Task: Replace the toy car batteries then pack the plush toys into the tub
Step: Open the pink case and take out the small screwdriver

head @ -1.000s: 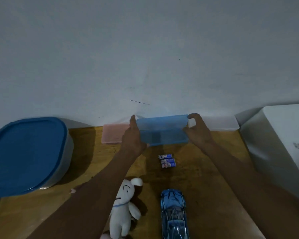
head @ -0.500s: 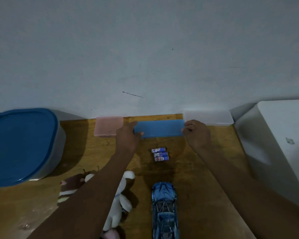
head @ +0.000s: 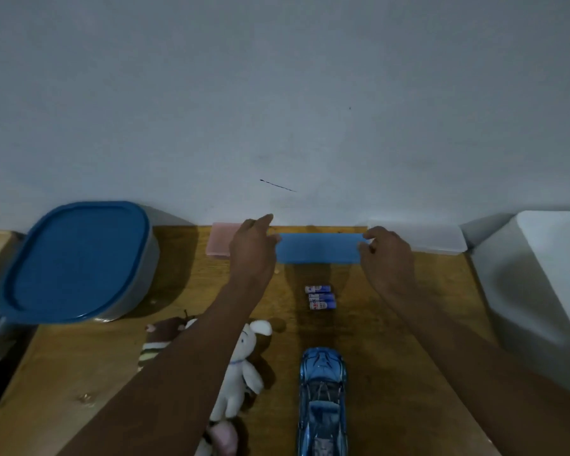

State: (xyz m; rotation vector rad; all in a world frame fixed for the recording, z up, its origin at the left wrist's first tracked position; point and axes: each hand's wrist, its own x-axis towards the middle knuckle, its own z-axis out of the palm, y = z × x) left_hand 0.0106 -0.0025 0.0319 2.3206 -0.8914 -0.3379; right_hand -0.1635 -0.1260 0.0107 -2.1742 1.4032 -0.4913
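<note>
Blue toy car (head: 321, 399) at near edge; three batteries (head: 320, 297) beyond; plush toys (head: 244, 383) left; lidded tub (head: 142, 278) far left.

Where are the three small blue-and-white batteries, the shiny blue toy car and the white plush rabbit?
three small blue-and-white batteries (head: 320, 297): head view, on the middle battery.
shiny blue toy car (head: 321, 393): head view, middle of its body.
white plush rabbit (head: 244, 376): head view, on its belly.
</note>
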